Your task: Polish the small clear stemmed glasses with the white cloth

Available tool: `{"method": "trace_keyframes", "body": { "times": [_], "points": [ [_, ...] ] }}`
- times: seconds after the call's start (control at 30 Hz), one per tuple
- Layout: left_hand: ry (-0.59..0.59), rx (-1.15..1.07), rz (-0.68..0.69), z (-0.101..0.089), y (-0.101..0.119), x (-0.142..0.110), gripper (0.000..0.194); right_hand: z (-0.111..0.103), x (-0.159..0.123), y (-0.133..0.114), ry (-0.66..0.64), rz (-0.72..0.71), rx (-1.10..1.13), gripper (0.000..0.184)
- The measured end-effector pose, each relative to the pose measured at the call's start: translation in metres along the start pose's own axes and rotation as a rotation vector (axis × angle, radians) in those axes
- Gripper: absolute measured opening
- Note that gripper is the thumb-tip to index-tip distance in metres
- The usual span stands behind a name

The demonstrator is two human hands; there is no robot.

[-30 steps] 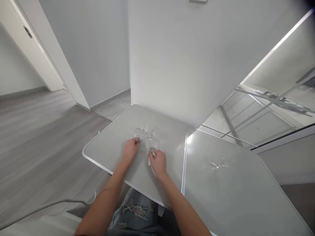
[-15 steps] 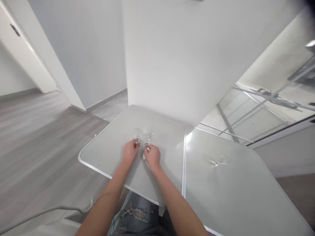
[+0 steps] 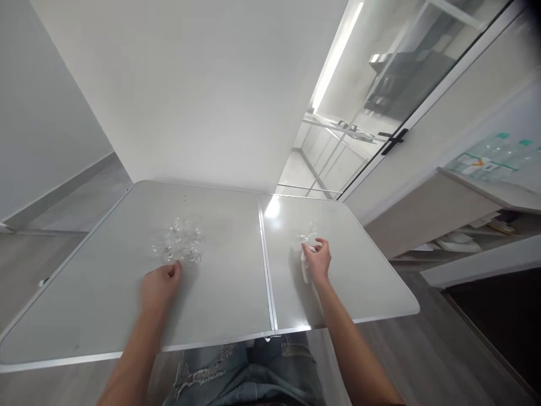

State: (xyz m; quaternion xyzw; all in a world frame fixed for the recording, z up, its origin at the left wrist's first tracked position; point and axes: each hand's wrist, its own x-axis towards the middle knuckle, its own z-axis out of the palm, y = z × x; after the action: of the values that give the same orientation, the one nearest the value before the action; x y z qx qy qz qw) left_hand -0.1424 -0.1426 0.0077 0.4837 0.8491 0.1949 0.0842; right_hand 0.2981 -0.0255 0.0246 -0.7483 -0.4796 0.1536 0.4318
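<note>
Several clear glasses stand close together on the left half of the grey table; their outlines are faint. My left hand rests at the near edge of this group, fingers curled in. Whether its fingertips grip a glass edge cannot be made out. On the right half, a clear glass piece is faintly visible, seemingly a glass lying on its side. My right hand is just in front of it, thumb and forefinger apart at the tips. A white cloth or tissue hangs from its palm.
A metal strip divides the two table halves. Behind the table rises a white wall, with a glass door to its right. Bottles with green caps stand on a wooden shelf unit at far right.
The view has turned right. My right hand has moved from the glass group to the table's right half, carrying the white cloth. My left hand stays near the group, at its front edge.
</note>
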Motion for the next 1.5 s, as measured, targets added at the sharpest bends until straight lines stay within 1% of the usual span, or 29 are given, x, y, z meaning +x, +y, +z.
{"method": "trace_keyframes", "body": {
  "times": [0.03, 0.1, 0.17, 0.2, 0.23, 0.3, 0.4, 0.47, 0.53, 0.6, 0.63, 0.67, 0.73, 0.8, 0.83, 0.9, 0.97, 1.07, 1.2, 1.3, 1.4, 1.47, 1.5],
  "points": [
    [0.002, 0.016, 0.014, 0.002, 0.001, -0.001, 0.054, -0.003, 0.018, 0.008, -0.018, 0.019, -0.039, 0.071],
    [0.009, 0.024, 0.031, 0.004, 0.003, -0.003, 0.053, -0.001, 0.044, 0.019, -0.073, 0.054, -0.080, 0.085],
    [-0.023, 0.001, 0.013, 0.005, 0.004, -0.005, 0.051, 0.008, 0.060, 0.025, -0.147, 0.062, -0.075, 0.087],
    [-0.033, -0.002, 0.011, 0.005, 0.005, -0.006, 0.050, 0.013, 0.065, 0.026, -0.158, 0.056, -0.085, 0.084],
    [-0.032, 0.001, 0.007, 0.005, 0.005, -0.006, 0.049, 0.019, 0.070, 0.027, -0.132, 0.057, -0.121, 0.077],
    [-0.012, 0.000, 0.001, 0.005, 0.006, -0.006, 0.049, 0.026, 0.077, 0.027, -0.118, 0.058, -0.149, 0.063],
    [0.001, -0.013, -0.011, 0.004, 0.007, -0.008, 0.049, 0.029, 0.081, 0.021, -0.076, 0.045, -0.187, 0.043],
    [-0.006, -0.021, -0.016, 0.003, 0.008, -0.010, 0.049, 0.027, 0.075, 0.011, -0.025, 0.018, -0.200, 0.038],
    [-0.026, -0.017, -0.009, 0.003, 0.010, -0.011, 0.049, 0.029, 0.058, -0.004, 0.035, -0.032, -0.187, 0.040],
    [-0.050, -0.007, 0.013, 0.003, 0.011, -0.012, 0.050, 0.038, 0.030, -0.025, 0.047, -0.111, -0.138, 0.042],
    [-0.057, -0.005, 0.031, 0.004, 0.011, -0.012, 0.051, 0.047, 0.011, -0.038, -0.002, -0.162, -0.097, 0.042],
    [-0.054, -0.007, 0.050, 0.004, 0.011, -0.013, 0.052, 0.057, -0.009, -0.052, -0.123, -0.221, -0.014, 0.042],
    [-0.022, -0.023, 0.100, 0.006, 0.011, -0.014, 0.053, 0.083, -0.051, -0.079, -0.411, -0.275, 0.106, 0.044],
    [0.024, -0.046, 0.161, 0.007, 0.009, -0.015, 0.052, 0.109, -0.087, -0.103, -0.585, -0.313, 0.202, 0.044],
    [0.047, -0.057, 0.188, 0.007, 0.008, -0.016, 0.051, 0.120, -0.101, -0.112, -0.620, -0.319, 0.227, 0.042],
    [0.074, -0.077, 0.221, 0.008, 0.005, -0.017, 0.051, 0.139, -0.120, -0.124, -0.667, -0.321, 0.252, 0.040],
    [0.092, -0.093, 0.234, 0.008, 0.004, -0.018, 0.051, 0.151, -0.129, -0.130, -0.705, -0.319, 0.250, 0.036],
    [0.107, -0.117, 0.260, 0.010, 0.003, -0.018, 0.051, 0.161, -0.133, -0.132, -0.739, -0.317, 0.220, 0.028],
    [0.150, -0.135, 0.342, 0.012, 0.002, -0.017, 0.050, 0.165, -0.136, -0.133, -0.752, -0.322, 0.172, 0.020],
    [0.210, -0.153, 0.409, 0.011, -0.001, -0.016, 0.050, 0.158, -0.135, -0.130, -0.774, -0.303, 0.166, 0.019],
    [0.271, -0.175, 0.492, 0.010, -0.004, -0.016, 0.050, 0.137, -0.129, -0.119, -0.778, -0.255, 0.177, 0.024],
    [0.276, -0.170, 0.577, 0.011, -0.001, -0.020, 0.049, 0.117, -0.119, -0.110, -0.783, -0.210, 0.206, 0.032],
    [0.260, -0.160, 0.626, 0.012, 0.003, -0.024, 0.048, 0.107, -0.111, -0.106, -0.800, -0.172, 0.251, 0.035]
  ]
}}
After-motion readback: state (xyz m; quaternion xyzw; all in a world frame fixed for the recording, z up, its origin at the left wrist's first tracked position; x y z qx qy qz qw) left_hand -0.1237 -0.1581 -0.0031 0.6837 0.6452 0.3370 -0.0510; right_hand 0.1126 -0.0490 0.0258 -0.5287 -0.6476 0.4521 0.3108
